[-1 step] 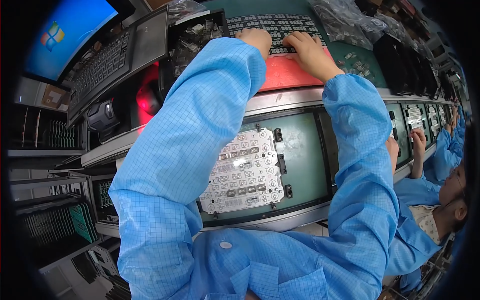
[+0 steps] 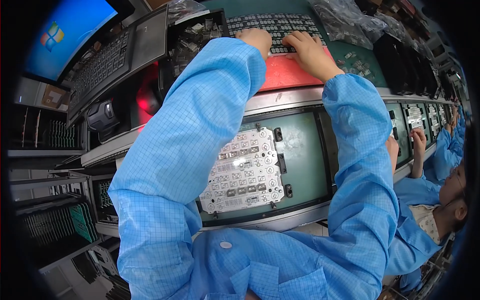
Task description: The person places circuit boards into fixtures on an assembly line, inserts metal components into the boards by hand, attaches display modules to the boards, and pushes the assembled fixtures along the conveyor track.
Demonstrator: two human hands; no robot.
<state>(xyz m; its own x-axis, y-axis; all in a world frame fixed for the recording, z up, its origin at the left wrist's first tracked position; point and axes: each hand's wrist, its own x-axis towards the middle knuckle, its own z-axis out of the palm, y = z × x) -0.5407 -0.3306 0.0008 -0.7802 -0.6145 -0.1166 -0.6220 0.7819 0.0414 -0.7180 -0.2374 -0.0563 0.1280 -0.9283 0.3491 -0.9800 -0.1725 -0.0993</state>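
"What's changed on your feed?"

"Nothing I can make out. Both hands match the picture just before, so I read the handling as still at the same point."

"How do the hands stand?"

"My left hand view [image 2: 256, 41] is poor: it's curled at the near-left edge of the dark gridded sheet [image 2: 280, 24], and I can't tell whether it pinches anything. The right hand [image 2: 312, 56] reaches over the sheet, fingers bent and slightly apart, their tips too small to judge."

"And the sheet itself?"

"On the green worktop [image 2: 295, 7], beyond the red pad [image 2: 287, 75]. Nearer the body, a pale circuit board [image 2: 245, 185] lies apart from both hands."
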